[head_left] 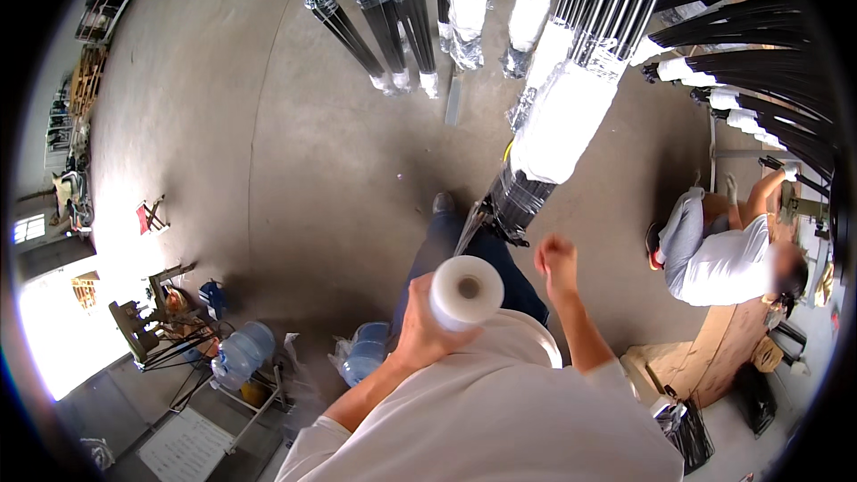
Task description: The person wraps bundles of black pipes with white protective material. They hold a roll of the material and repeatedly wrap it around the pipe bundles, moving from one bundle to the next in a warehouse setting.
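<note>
My left hand (pixel 420 326) is wrapped round a roll of clear plastic stretch film (pixel 490 293), its core end facing up, close to my white shirt. From near the roll, a strand of film (pixel 470 228) runs up to the near end of a long bundle of black tubes (pixel 522 199). That bundle slants away to the upper right, with a white wrapping (pixel 571 120) round part of it and shiny film at the end. To the right of the bundle and apart from it, my right hand (pixel 558 259) is raised with curled fingers; nothing shows in it.
More film-wrapped black tube bundles (pixel 412 31) stand ahead, and others are stacked at the right (pixel 759 71). A person in a white shirt (pixel 723 259) sits at the right near cardboard (pixel 714 353). Blue water bottles (pixel 243 353) and a machine (pixel 143 330) stand at the left.
</note>
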The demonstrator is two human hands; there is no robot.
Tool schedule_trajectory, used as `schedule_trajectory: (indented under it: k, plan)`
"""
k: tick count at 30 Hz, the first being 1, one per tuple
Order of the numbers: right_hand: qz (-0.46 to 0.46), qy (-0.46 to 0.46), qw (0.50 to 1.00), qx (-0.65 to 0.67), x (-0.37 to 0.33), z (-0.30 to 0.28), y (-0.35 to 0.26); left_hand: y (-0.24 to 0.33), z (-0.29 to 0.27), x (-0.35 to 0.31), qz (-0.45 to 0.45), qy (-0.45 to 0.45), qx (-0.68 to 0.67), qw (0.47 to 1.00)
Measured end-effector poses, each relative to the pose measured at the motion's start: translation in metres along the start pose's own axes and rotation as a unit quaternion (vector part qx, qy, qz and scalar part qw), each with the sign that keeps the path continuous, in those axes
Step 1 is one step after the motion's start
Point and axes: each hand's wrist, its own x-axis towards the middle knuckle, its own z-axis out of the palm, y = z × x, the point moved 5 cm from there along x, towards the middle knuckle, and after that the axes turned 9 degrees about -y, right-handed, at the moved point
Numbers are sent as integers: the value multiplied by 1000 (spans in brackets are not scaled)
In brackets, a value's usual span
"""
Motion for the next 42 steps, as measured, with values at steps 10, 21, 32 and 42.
schedule_trajectory:
  k: [10, 21, 32, 42]
  plan:
    - [-154, -70, 975, -146, -58, 90, -48, 17, 11, 49, -7, -376, 58, 925]
    - [-145, 62, 983, -99, -103, -16, -113, 2, 61, 209, -47, -285, 15, 957]
    - [-45, -250, 962, -106, 115, 31, 71, 31, 59, 142, -73, -271, -172, 944]
    - [-112, -340, 906, -226, 76, 96, 38, 10, 17, 115, -95, -388, 75, 914]
